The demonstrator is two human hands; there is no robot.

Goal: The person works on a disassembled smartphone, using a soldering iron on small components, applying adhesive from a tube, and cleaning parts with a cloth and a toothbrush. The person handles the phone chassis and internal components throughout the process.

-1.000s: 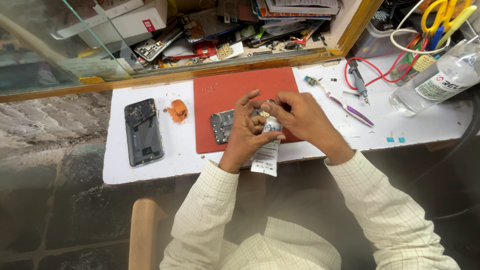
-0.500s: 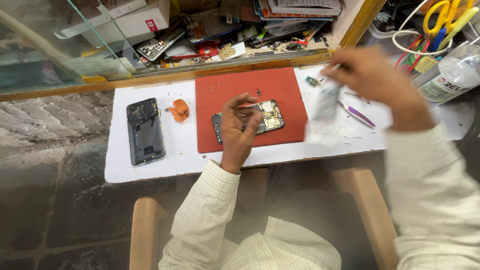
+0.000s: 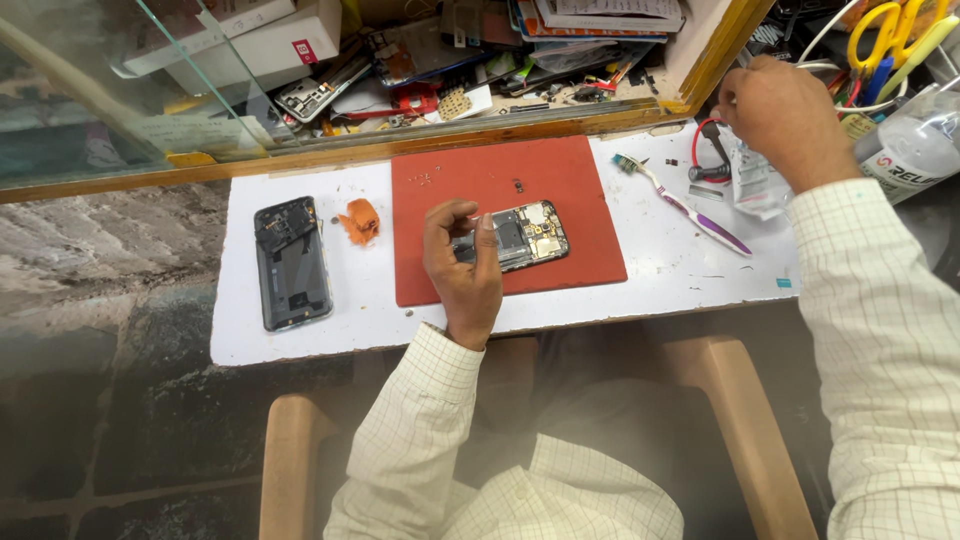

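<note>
L hand pins the opened phone on the red mat; thumb + fingers curled shut on its left end. Phone lies flat, back off, circuit board and metal shields exposed, mid-mat. R hand is up at the far right of the white counter, grip closed on a crumpled clear plastic packet. Toothbrush, white w/ purple handle, lies betw. mat and packet. Dark glossy back cover lies left of mat, well apart, w/ an orange scrap just beside it.
</note>
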